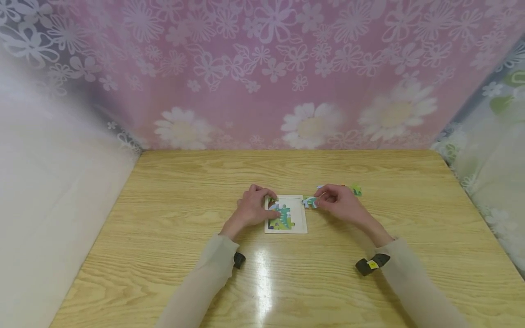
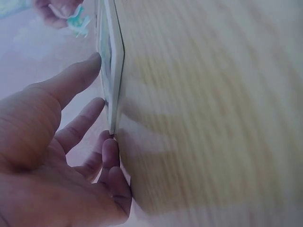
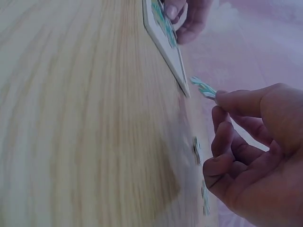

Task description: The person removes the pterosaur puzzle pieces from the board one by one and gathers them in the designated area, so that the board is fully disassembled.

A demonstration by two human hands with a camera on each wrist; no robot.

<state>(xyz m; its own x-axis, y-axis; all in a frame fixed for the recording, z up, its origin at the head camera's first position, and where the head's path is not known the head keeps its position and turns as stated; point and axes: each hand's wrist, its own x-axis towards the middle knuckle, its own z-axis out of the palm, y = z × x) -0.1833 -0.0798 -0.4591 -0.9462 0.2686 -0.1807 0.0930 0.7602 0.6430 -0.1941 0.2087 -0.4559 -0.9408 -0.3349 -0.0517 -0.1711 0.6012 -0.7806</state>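
A white puzzle tray (image 1: 299, 218) lies flat on the table, with joined pieces (image 1: 283, 218) of a green and teal picture on its left side. My left hand (image 1: 254, 207) rests at the tray's left side, thumb (image 2: 78, 80) on the pieces and fingers spread along the tray's edge. Just off the tray's upper right corner, my right hand (image 1: 340, 201) pinches a puzzle piece (image 1: 309, 202) between thumb and fingers. In the right wrist view this held piece (image 3: 203, 88) is tilted above the table, apart from the tray.
Loose puzzle pieces (image 1: 357, 189) lie behind the right hand, partly hidden by it. The right wrist view shows two lying edge-on, one loose piece (image 3: 197, 150) nearer the tray. A wooden table (image 1: 184, 182) reaches back to a pink floral curtain (image 1: 246, 91).
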